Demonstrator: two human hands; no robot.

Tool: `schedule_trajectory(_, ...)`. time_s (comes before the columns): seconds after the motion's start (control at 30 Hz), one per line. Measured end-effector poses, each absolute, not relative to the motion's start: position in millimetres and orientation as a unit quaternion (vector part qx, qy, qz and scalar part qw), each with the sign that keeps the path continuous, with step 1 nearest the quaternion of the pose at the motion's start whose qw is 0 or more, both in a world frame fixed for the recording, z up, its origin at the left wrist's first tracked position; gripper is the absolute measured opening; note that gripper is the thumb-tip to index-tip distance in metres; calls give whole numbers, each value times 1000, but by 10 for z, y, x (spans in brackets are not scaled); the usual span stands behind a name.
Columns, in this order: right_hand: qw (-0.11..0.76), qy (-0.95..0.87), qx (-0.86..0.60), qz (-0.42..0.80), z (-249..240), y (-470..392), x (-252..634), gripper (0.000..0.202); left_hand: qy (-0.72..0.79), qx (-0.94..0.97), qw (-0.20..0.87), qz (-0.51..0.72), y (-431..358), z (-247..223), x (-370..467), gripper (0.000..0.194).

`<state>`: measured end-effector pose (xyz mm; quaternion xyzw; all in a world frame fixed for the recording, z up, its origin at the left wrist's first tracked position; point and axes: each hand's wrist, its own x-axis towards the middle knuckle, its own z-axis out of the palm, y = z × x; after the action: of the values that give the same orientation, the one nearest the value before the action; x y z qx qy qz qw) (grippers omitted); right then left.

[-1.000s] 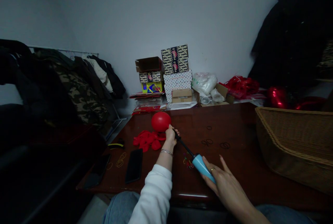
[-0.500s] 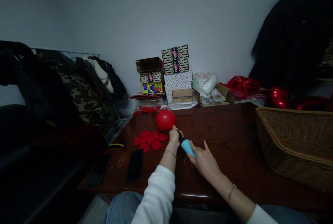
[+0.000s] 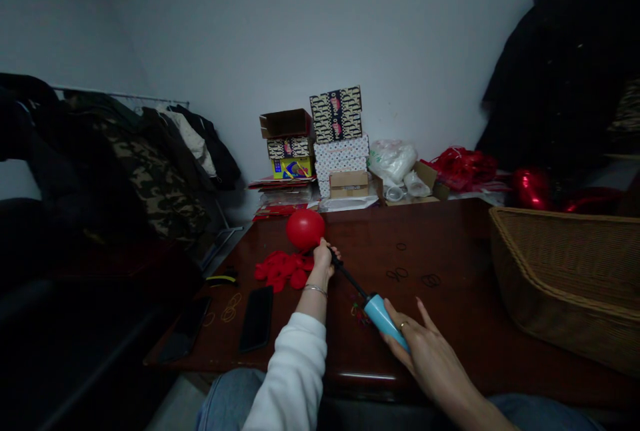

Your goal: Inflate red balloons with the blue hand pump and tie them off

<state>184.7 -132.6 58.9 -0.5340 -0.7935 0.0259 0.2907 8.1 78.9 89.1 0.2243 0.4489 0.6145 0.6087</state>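
A partly inflated red balloon (image 3: 305, 229) sits on the nozzle end of a hand pump (image 3: 384, 316) with a light blue barrel and a thin black rod. My left hand (image 3: 325, 256) is closed around the balloon's neck and the pump's black nozzle end; the nozzle itself is hidden by the fingers. My right hand (image 3: 425, 344) grips the blue barrel, thumb on one side, with a finger or two sticking out. The black rod shows long between the two hands. Just left of my left hand lies a pile of flat red balloons (image 3: 283, 271) on the table.
On the brown table (image 3: 360, 231) lie black phones (image 3: 257, 319), yellow rubber bands (image 3: 231, 309), black bands (image 3: 431, 280) and small coloured bands (image 3: 359, 313). A wicker basket (image 3: 565, 284) stands at the right. Stacked boxes (image 3: 341, 157) line the back wall.
My right hand has drawn the blue barrel back toward me and right, exposing the black rod. My left hand and the balloon have shifted slightly left.
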Motion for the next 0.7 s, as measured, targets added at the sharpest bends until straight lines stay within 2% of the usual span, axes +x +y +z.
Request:
schedule_trajectory(0.23, 282, -791, -542, 32, 602, -1312, 1843, 46, 457, 223, 610, 608, 736, 857, 146, 30)
schedule_trajectory(0.7, 251, -779, -574, -23, 858, -751, 1454, 46, 472, 242, 609, 590, 652, 869, 370, 29)
